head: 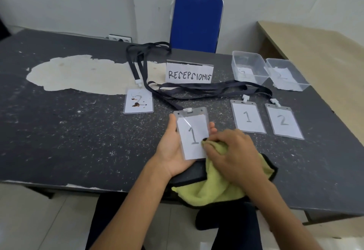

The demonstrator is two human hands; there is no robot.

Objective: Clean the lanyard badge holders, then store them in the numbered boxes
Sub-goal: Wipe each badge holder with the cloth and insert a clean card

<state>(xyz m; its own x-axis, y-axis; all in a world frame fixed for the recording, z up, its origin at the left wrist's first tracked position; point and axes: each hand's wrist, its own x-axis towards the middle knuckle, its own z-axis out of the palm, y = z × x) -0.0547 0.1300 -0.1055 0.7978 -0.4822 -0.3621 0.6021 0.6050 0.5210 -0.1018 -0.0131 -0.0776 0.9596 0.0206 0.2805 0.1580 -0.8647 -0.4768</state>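
My left hand [171,149] holds a "1" badge [192,131], my right hand [234,155] grips the cloth [216,188] wiping it — the stained badge [138,101] mid-left waits — boxes [247,53] upper right unfilled.

Glossy plastic holder [194,135], fuzzy cloth [212,188], worn tabletop [78,131]

A blue chair [196,21] stands behind the worn dark table [59,131]; a handwritten "RESEPSIONIS" sign [189,72] stands on it.

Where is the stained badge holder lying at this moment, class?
In the head view, the stained badge holder lies flat on the table, left of centre, left of the sign and beyond the left hand.
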